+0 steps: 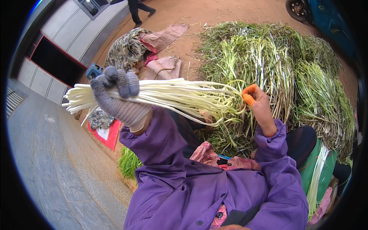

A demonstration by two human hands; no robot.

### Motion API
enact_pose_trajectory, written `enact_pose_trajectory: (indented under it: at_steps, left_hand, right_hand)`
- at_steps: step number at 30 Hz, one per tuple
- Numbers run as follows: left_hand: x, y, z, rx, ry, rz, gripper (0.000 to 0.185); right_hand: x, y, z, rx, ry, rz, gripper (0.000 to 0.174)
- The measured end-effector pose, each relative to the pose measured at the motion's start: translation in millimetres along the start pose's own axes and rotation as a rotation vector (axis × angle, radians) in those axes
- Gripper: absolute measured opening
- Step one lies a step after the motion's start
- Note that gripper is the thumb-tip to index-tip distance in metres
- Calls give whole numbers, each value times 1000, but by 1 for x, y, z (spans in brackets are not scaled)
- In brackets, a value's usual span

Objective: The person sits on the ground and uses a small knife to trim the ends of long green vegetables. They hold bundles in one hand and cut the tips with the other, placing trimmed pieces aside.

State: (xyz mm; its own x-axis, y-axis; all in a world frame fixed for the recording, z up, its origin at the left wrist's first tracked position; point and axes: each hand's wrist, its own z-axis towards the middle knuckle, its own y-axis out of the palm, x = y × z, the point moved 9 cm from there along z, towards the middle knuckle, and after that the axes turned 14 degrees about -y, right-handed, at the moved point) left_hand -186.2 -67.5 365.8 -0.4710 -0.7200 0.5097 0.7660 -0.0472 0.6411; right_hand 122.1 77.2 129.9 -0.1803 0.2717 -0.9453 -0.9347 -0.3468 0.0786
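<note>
My left hand point(120, 100), in a grey knitted glove, grips a thick bunch of pale, blanched chive-like stalks point(175, 95) near their cut white ends. The bunch lies level across the view, its thin yellowish tips pointing right. Orange finger covers sit on the thumb and index finger of my right hand point(257, 100), which pinches a few leaf tips at the bunch's far end. Just beyond that hand rises a large heap of uncleaned green and white stalks point(258, 63), with brown, withered matter among them.
A camouflage cloth bundle point(126, 47) and a pinkish sack point(164, 69) lie on the bare earth. Green stalks point(129, 162) sit low left, beside tiled steps point(57, 161). Loose pale stalks point(317, 172) rest on green material point(326, 164). A person's legs point(136, 13) and a vehicle wheel point(296, 10) are farther off.
</note>
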Motion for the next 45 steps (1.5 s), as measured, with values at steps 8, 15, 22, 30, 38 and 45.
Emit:
enact_pose_trajectory:
  at_steps: [8, 15, 22, 30, 38, 45]
  left_hand:
    - [95, -124, -45, 428, 93, 25, 24]
    - [152, -197, -111, 556, 48, -255, 35]
    - [180, -233, -150, 713, 50, -196, 30]
    - [184, -239, -161, 754, 76, -219, 31]
    - [181, -246, -178, 854, 123, -146, 36]
    - [190, -268, -193, 892, 113, -135, 37]
  right_hand:
    - [55, -34, -10, 117, 159, -6, 5]
    - [78, -33, -38, -201, 174, -493, 16]
    - [51, 36, -50, -500, -158, -833, 17]
    - [9, 175, -95, -878, -409, -332, 19]
    - [10, 230, -116, -814, -705, -676, 16]
    - [16, 211, -111, -698, -514, -403, 15]
